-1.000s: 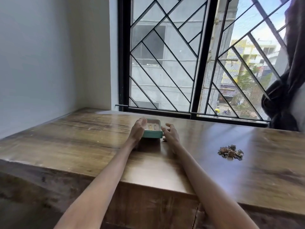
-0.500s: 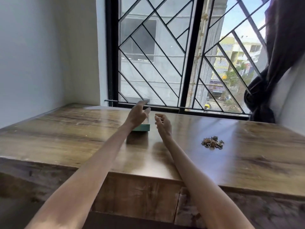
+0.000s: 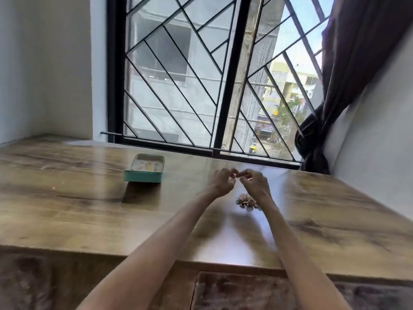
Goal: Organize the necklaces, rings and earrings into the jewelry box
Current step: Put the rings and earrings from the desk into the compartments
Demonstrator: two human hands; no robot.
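A small teal jewelry box (image 3: 144,175) lies open on the wooden table (image 3: 67,198), with a few small pieces visible inside. A little heap of jewelry (image 3: 245,201) rests on the table to the right of the box. My left hand (image 3: 222,181) and my right hand (image 3: 254,182) hover just beyond the heap, fingertips curled and nearly meeting. Whether anything is pinched between them is too small and blurred to tell. Part of the heap is hidden behind my right wrist.
A barred window (image 3: 201,74) runs along the table's far edge. A dark curtain (image 3: 330,86) hangs bunched at the right, against a white wall (image 3: 380,130). Another wall (image 3: 33,63) closes the left side.
Both hands have left the jewelry box and moved right to the heap, fingertips now together. The view has swung right, so the box sits further left.
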